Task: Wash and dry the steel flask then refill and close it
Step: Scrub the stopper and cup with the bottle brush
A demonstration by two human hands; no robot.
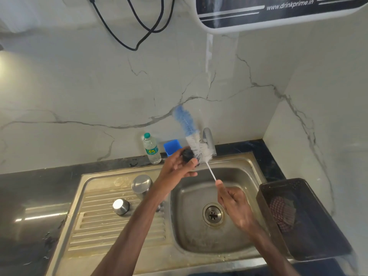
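My left hand [177, 168] grips a small black stopper [188, 154] above the back edge of the sink basin [191, 232]. My right hand [234, 204] holds the thin white handle of a bottle brush [191, 134]. Its white and blue bristles point up and rub against the stopper. The steel flask [141, 185] stands upside down on the draining board [103, 222], partly behind my left forearm. A steel cup lid [120, 206] sits upside down on the board in front of it.
The tap [208, 141] stands behind the basin. A plastic water bottle [151, 148] and a blue cup [171, 146] are at the wall. A dark basket [310, 236] holding a checked cloth [281, 213] sits right of the sink. A water purifier [278, 12] hangs overhead.
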